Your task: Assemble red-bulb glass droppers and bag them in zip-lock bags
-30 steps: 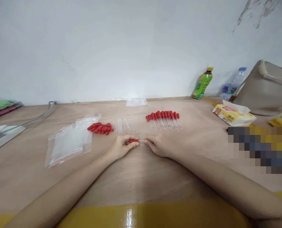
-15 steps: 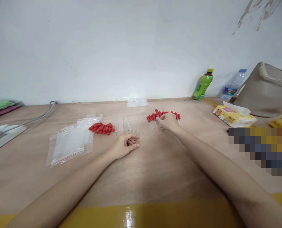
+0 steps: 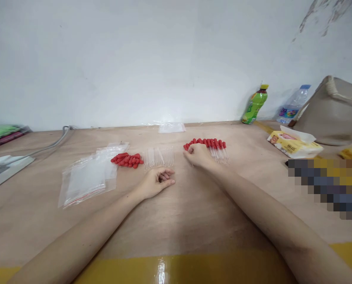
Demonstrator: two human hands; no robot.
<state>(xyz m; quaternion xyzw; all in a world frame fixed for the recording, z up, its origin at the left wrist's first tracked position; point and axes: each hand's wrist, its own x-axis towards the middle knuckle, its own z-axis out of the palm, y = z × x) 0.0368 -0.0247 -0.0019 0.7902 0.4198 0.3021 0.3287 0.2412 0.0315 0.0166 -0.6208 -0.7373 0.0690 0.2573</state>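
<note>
My left hand [image 3: 158, 182] rests palm inward on the brown table, fingers loosely curled and apart, holding nothing. Just beyond it lies a row of clear thin glass tubes [image 3: 160, 157]. A pile of loose red rubber bulbs [image 3: 127, 159] is to the left of the tubes. On the right, several droppers with red bulbs [image 3: 214, 142] lie side by side, their clear stems toward me. My right hand [image 3: 197, 154] is over the left end of that row, thumb and fingers pinched together near the stems; what is between them is hidden.
Clear zip bags [image 3: 85, 179] lie at the left, a grey cable [image 3: 50, 142] behind them. Another bag [image 3: 172, 127] lies by the wall. At the right stand a green bottle [image 3: 255, 104], a clear bottle [image 3: 293, 105], a tissue pack [image 3: 294, 144] and a beige bag [image 3: 336, 114].
My right hand has moved left along the dropper row, uncovering droppers at its right side. One raised red bulb now lies level with the others. My left hand has stayed in place.
</note>
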